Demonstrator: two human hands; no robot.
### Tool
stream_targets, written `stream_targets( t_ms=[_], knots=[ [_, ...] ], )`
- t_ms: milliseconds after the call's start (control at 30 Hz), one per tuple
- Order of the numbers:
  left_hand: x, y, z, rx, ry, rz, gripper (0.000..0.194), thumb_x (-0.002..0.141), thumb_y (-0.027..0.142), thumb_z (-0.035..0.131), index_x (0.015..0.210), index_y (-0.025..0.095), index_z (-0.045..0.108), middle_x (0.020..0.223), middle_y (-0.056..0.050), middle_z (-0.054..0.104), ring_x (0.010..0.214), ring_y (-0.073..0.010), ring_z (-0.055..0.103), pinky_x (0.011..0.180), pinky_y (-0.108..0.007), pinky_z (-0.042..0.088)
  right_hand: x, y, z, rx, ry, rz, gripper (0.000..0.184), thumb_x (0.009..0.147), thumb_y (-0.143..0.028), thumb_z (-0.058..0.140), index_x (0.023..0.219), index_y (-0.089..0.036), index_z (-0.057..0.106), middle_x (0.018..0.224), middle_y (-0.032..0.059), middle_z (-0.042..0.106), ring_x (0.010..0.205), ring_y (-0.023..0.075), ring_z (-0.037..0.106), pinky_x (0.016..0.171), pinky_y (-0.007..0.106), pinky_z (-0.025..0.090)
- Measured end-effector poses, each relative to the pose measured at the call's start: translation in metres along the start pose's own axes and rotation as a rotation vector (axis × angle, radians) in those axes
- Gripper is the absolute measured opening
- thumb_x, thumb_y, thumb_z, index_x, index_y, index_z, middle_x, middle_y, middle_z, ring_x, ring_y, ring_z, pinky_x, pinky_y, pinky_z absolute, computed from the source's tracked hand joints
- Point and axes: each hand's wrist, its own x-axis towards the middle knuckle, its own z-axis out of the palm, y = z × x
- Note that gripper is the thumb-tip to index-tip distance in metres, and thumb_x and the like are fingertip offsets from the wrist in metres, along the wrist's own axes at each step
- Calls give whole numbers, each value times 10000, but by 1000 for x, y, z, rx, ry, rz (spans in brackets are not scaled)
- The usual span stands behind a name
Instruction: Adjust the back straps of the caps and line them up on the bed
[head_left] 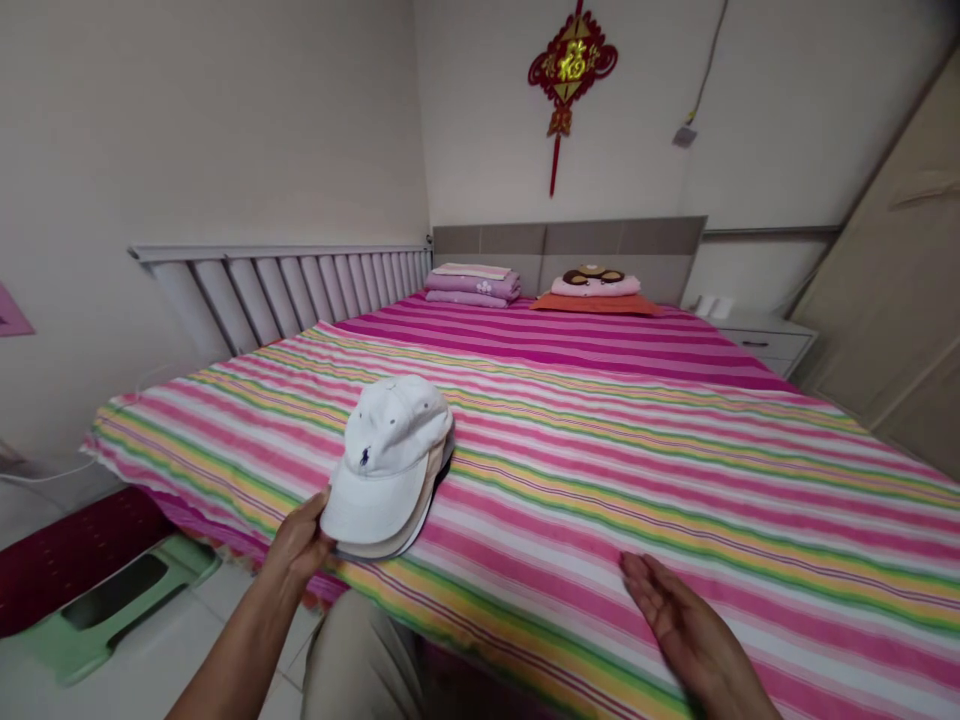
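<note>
A white baseball cap with a small dark emblem tops a stack of caps near the bed's front edge. Beneath it the edges of a beige cap and a darker one show. My left hand grips the brims at the stack's left side, thumb and fingers closed on them. The stack rests on the striped sheet or just above it; I cannot tell which. Off to the right, my right hand hovers over or lies on the sheet with its fingers stretched out, holding nothing.
Folded purple bedding and a pink folded pile lie by the headboard. A radiator runs along the left wall. On the floor at left stands a green stool. A white nightstand is at the right.
</note>
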Motion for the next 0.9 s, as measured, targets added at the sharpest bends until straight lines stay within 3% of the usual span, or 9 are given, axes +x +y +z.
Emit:
stream_targets(
  t_ms=[133,267,367,433,500,600,700,800,900],
  knots=[
    [7,-1,-19,159,32,67,76,690,74,551,649,102,610,537,-32,624,486,-132,573,467,-211,466,-1,0,-1,4,-3,-2,178,708,7,523,818,-118,583,757,84,702,713,167,676,682,235,564],
    [2,-6,-23,335,138,195,138,659,200,609,766,114,617,702,-51,644,780,-222,600,705,-306,472,0,1,-2,-1,-1,-18,170,718,4,516,804,-128,579,740,78,700,698,164,677,660,232,569],
    [-12,-21,-19,720,186,597,470,651,369,611,1043,116,551,1083,-131,576,1087,-296,464,929,-399,344,2,3,-4,-3,-22,-38,167,703,-5,537,803,-133,575,760,81,700,729,172,675,674,243,569],
    [-21,-35,-15,1102,107,942,670,651,463,582,1188,87,445,1258,-208,440,1197,-329,351,993,-449,247,2,5,-6,-8,-36,-64,176,682,-11,564,813,-128,575,773,85,699,746,180,674,681,250,569],
    [-27,-49,-12,1395,13,1133,802,638,516,574,1256,51,360,1324,-268,341,1246,-360,274,1003,-489,200,2,7,-7,-16,-55,-90,192,664,-17,587,825,-121,574,782,91,699,753,185,672,683,253,569],
    [-28,-62,-10,1627,5,1195,864,654,515,560,1303,17,280,1365,-310,243,1281,-392,183,991,-541,165,3,9,-8,-28,-68,-107,213,644,-21,609,831,-116,572,787,94,699,752,185,671,688,251,567],
    [-25,-64,-8,1691,28,1209,851,677,481,549,1310,-11,264,1380,-320,197,1293,-395,142,998,-556,125,3,10,-8,-49,-66,-125,221,622,-29,628,816,-120,574,778,88,699,743,185,671,688,247,566],
    [-23,-59,-6,1615,-16,1166,881,653,515,568,1316,17,272,1392,-305,188,1294,-395,142,1001,-563,121,4,11,-8,-74,-72,-150,242,596,-37,652,812,-121,583,786,88,701,745,184,670,688,240,564],
    [-26,-53,-7,1317,3,1061,894,631,522,590,1323,54,270,1402,-266,204,1301,-361,157,1026,-509,162,3,13,-9,-77,-66,-179,267,556,-74,695,799,-123,596,784,85,705,751,189,668,684,235,564]
  ],
)
